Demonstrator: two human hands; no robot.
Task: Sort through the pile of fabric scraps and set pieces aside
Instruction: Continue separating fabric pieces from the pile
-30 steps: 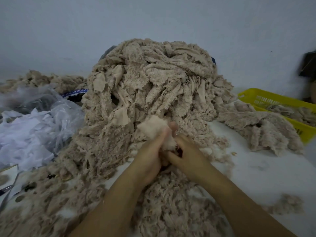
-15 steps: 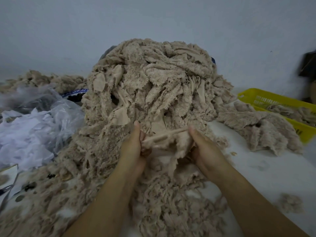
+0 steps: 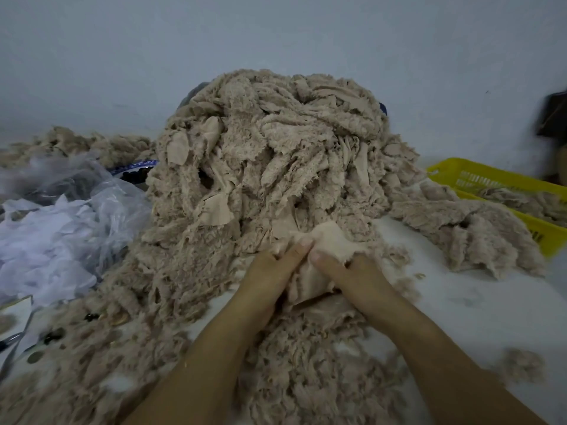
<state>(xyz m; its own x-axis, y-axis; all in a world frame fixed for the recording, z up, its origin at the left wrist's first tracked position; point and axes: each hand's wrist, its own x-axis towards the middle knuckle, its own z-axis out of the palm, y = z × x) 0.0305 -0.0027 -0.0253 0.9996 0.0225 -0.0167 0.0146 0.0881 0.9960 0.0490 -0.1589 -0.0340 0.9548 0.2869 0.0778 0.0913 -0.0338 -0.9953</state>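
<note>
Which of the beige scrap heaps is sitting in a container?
The heap in the yellow basket, far right; the tall central pile and the heap beside the basket lie loose.

On my left a crumpled clear plastic bag [image 3: 104, 194] lies among white shreds [image 3: 43, 250], at the far right a yellow slotted basket [image 3: 472, 174] sits on the white table [image 3: 460, 305], with a blurred dark shape [image 3: 553, 115] beyond it against the pale wall [image 3: 276, 35]
</note>
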